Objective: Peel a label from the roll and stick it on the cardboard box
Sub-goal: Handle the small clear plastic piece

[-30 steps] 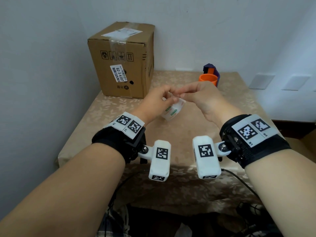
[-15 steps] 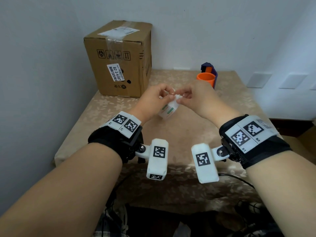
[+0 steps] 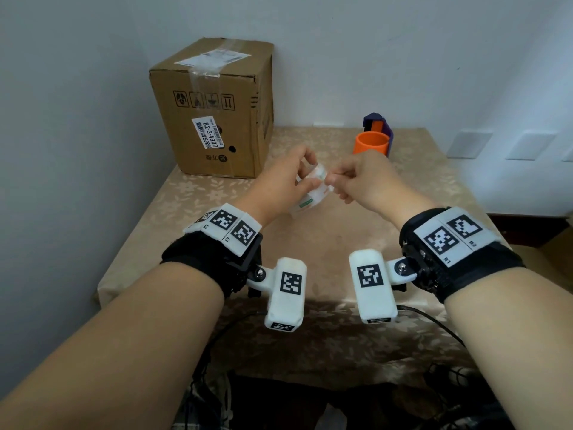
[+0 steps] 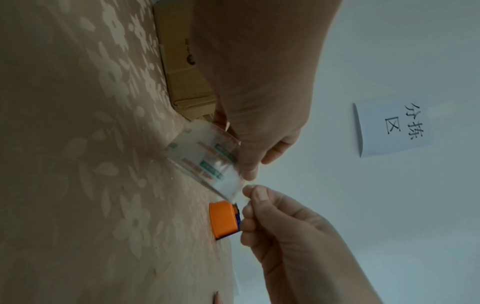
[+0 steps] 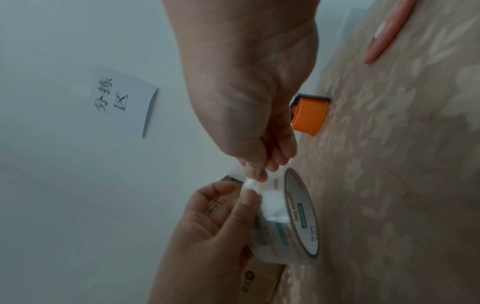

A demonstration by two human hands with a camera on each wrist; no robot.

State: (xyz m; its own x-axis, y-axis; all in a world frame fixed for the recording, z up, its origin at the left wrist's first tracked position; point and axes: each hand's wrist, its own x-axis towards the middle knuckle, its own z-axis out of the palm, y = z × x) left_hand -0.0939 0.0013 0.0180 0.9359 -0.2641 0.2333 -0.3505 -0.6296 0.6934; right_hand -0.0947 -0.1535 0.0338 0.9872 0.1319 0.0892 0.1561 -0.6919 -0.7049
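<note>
A brown cardboard box stands at the table's far left corner, with a white label on its front and tape on top. My left hand grips a white roll with green and orange print just above the cloth. The same roll shows in the right wrist view, with my left thumb on its outer face. My right hand pinches the thin white free end at the roll's rim between thumb and forefinger. The box is about a hand's length behind my left hand.
An orange cup and a purple holder stand at the back right. An orange pen-like object lies on the beige patterned cloth. A paper sign hangs on the wall. Walls close in at the left and back.
My right fingertips have drawn slightly right, away from my left fingers, still pinching at the roll's rim. The roll stays in my left hand, tilted a bit more.
</note>
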